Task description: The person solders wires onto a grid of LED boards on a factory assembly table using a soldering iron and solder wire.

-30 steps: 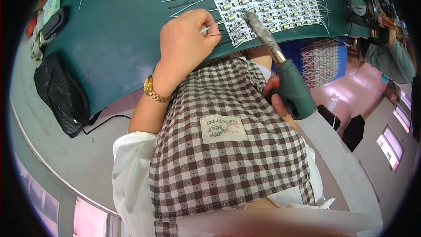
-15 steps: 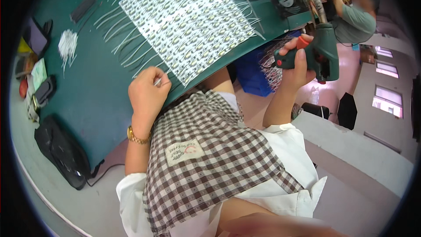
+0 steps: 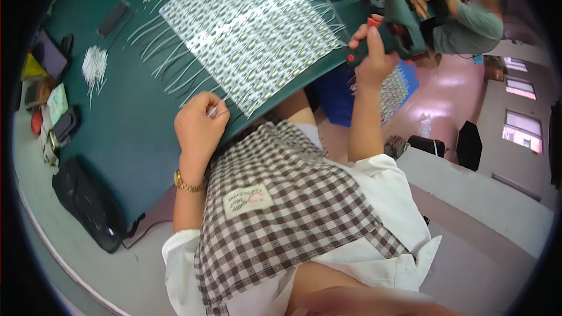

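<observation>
Right hand (image 3: 374, 61) and green heat tool (image 3: 404, 20) moved farther from body, slightly left; left hand (image 3: 199, 126) barely shifted. Right wraps tool's handle; left pinched, apparently on pale wire (image 3: 212, 112). Tool probably rigid, fairly heavy, barrel maybe hot: grip handle. Sits right of circuit-board panel (image 3: 246, 32), long axis pointing away, leaning left.

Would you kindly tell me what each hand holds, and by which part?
The right hand holds a dark green pistol-shaped tool by its handle. The left hand pinches a thin white wire-like piece; where along it cannot be told.
</observation>
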The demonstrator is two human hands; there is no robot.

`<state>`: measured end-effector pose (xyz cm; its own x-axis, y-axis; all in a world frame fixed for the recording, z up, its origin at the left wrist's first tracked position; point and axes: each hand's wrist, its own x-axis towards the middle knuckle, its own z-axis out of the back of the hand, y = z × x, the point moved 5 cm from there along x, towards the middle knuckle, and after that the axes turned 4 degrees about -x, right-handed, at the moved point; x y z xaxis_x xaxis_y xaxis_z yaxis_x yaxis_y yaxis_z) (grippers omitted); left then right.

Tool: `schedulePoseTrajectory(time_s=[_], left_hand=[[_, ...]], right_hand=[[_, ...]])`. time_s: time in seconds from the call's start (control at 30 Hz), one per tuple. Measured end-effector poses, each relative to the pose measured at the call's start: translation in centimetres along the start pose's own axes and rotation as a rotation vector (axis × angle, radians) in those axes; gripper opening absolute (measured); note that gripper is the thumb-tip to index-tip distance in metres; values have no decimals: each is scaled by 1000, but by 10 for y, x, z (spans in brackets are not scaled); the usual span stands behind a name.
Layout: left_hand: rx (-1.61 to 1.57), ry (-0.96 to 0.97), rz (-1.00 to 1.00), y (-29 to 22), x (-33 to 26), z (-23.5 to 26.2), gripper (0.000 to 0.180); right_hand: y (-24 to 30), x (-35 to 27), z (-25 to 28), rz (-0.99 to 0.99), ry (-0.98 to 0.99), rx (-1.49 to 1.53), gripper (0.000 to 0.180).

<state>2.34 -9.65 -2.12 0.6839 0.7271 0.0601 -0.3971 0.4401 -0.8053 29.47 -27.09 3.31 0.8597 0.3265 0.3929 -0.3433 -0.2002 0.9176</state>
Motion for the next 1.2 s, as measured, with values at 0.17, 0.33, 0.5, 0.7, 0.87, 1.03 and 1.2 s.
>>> schedulePoseTrajectory(time_s=[0.17,0.33,0.5,0.7,0.87,1.03,1.2], left_hand=[[14,7,25,3,3,0,10],[-35,13,-12,5,4,1,10],[-29,-7,-19,6,4,2,8],[-4,-28,-47,6,3,-1,9],[-21,-42,-65,4,5,-2,9],[-23,-44,-59,6,3,1,8],[-19,-15,-46,5,7,1,9]], right_hand=[[22,-88,-21,-233,280,165,38],[25,-163,-9,-515,635,-80,50],[26,-180,-7,-651,771,-223,42],[32,-172,-16,-544,811,-343,25],[37,-165,-25,-450,803,-433,14],[26,-178,-14,-565,670,-310,13],[30,-169,-13,-485,673,-223,35]])
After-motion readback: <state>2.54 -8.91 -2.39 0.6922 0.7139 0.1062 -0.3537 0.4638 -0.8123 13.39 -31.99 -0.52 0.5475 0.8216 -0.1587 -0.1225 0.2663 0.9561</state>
